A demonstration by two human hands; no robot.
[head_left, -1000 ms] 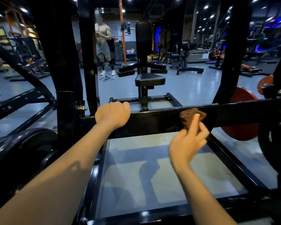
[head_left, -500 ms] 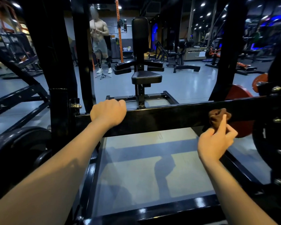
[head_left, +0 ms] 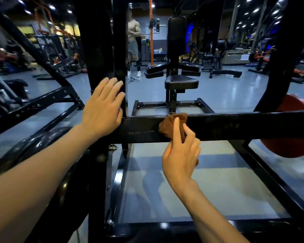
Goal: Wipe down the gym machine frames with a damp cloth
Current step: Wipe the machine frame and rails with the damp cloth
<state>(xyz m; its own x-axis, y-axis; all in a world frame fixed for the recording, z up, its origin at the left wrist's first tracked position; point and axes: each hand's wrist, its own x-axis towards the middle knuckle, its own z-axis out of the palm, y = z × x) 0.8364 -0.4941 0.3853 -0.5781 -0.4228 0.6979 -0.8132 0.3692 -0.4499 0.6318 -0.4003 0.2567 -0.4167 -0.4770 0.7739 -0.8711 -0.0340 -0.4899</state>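
Note:
A black horizontal crossbar (head_left: 235,127) of the machine frame runs across the middle of the view. My right hand (head_left: 181,155) pinches a bunched brown cloth (head_left: 174,123) and presses it against the bar's front face, left of centre. My left hand (head_left: 104,107) lies flat with straight fingers against the black upright post (head_left: 102,50) where it meets the crossbar.
Black weight plates (head_left: 33,146) sit at lower left and a red plate (head_left: 291,127) at right behind the bar. A padded seat station (head_left: 179,71) stands ahead. A person (head_left: 134,41) stands farther back. The machine's base frame (head_left: 165,225) rings a floor panel below.
My right hand slid the cloth back left along the crossbar. My left hand let go of the bar, opened and moved up onto the upright post. The view shifted right.

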